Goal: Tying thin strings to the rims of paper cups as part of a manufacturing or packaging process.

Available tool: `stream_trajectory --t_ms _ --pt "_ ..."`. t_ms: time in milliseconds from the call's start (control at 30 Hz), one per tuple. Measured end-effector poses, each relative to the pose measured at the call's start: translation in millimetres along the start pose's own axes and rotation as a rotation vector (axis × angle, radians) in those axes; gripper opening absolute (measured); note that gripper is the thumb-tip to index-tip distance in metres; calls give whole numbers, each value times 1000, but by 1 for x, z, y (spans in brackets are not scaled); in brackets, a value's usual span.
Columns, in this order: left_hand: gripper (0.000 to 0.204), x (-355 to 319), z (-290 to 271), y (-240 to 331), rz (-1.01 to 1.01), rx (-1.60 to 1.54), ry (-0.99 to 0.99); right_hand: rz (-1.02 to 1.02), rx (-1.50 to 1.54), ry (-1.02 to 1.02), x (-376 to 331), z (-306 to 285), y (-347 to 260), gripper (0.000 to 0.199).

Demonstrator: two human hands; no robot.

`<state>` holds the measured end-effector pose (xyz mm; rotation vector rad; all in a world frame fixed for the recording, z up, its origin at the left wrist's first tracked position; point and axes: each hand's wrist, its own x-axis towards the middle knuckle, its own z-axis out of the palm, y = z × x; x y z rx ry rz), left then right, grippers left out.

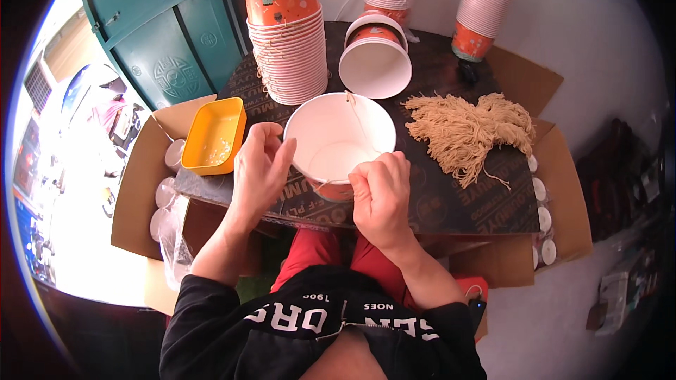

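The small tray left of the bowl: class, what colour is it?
Yellow-orange; the tray shows best in the head view.
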<state>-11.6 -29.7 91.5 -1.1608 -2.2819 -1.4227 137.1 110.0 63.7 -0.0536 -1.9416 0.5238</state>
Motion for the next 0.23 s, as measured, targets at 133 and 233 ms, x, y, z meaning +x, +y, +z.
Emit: stream_trajectory --t_ms 133,233 --pt "36 9 4 -13 -264 -184 -106 -34 54 -26 0 -1 -10 14" --pt "50 21 -2 -20 -355 -189 -225 -84 127 -77 -2 -6 -12 13"
